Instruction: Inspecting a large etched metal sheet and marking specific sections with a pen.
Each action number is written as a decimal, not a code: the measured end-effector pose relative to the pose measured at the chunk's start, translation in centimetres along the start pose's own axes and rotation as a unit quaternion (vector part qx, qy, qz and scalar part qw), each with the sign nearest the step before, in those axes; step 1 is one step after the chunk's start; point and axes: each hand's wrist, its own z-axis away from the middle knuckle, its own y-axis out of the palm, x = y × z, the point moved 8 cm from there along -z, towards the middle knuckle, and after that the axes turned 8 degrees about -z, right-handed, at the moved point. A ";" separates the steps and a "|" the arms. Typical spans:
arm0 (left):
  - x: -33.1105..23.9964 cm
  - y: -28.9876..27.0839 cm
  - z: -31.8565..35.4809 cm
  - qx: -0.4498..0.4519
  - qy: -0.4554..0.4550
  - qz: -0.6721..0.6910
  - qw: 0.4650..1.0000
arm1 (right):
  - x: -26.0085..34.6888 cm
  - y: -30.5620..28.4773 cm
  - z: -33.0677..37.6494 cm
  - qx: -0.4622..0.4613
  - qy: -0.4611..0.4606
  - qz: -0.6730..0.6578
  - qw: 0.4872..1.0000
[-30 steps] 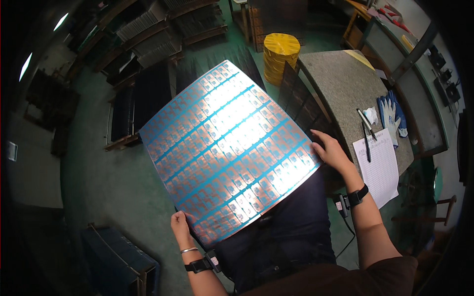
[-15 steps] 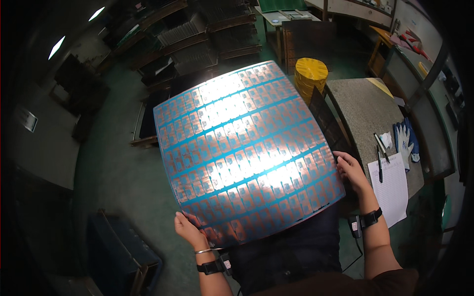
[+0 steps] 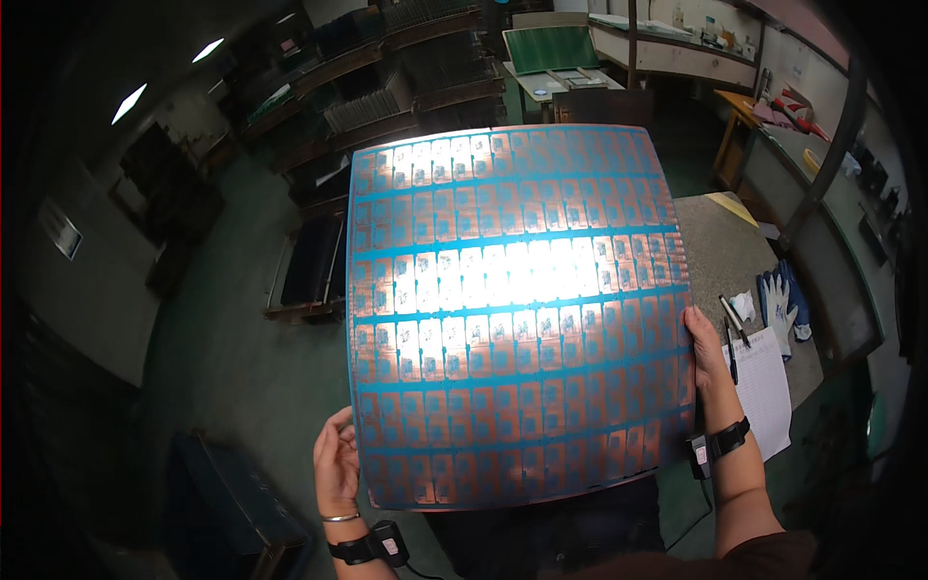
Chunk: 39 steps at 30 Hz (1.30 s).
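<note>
A large copper-coloured circuit board panel (image 3: 527, 333) with rows of blue printed patterns fills the middle of the view, bright glare across its face. Round its right edge is my right hand (image 3: 709, 350), closed with the thumb on the near side and the other fingers mostly hidden behind. My left hand (image 3: 338, 459) grips the lower left edge, its fingers curled and partly covered by the panel. Each wrist wears a black strap with a small box and a cable.
To the right, a grey-topped table (image 3: 710, 232) bears a printed sheet (image 3: 759, 396), pens (image 3: 735, 324) and blue-and-white gloves (image 3: 778, 304). Racks of panels (image 3: 372, 106) stand at the back. A dark blue bin (image 3: 227, 503) is at lower left, and a green-lidded frame (image 3: 551, 50) at the far back.
The panel has turned clockwise to nearly square with my view and shifted right, now covering the yellow drum. My left hand has moved left and down; my right hand has shifted slightly right.
</note>
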 end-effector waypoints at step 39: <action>5.4 -8.5 4.6 -0.327 0.055 0.039 0.943 | 3.2 3.8 3.9 -0.031 -0.088 -0.129 0.987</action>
